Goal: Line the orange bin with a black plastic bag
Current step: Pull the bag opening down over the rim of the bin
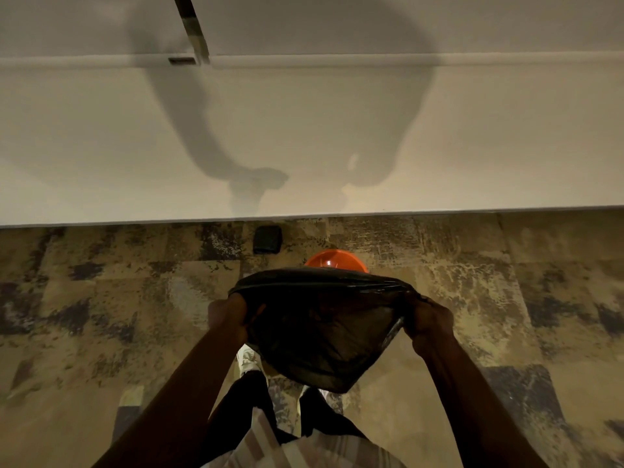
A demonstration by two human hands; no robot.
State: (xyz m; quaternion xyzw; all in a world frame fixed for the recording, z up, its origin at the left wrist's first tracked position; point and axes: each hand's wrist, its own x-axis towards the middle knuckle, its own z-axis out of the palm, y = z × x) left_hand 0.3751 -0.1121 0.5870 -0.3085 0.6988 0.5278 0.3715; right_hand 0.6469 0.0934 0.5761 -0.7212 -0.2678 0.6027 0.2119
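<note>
A black plastic bag (320,325) hangs stretched wide between my two hands, its mouth pulled open and its bottom sagging toward my feet. My left hand (228,317) grips the bag's left edge and my right hand (429,320) grips its right edge. The orange bin (336,260) stands on the floor just beyond the bag, below it. Only the far part of the bin's rim and inside shows; the bag hides everything else of it.
A white wall (304,136) rises right behind the bin, with a ledge and a dark metal strip (192,28) higher up. A small black folded packet (267,239) lies on the mottled carpet (101,298) by the wall base. My shoes show under the bag.
</note>
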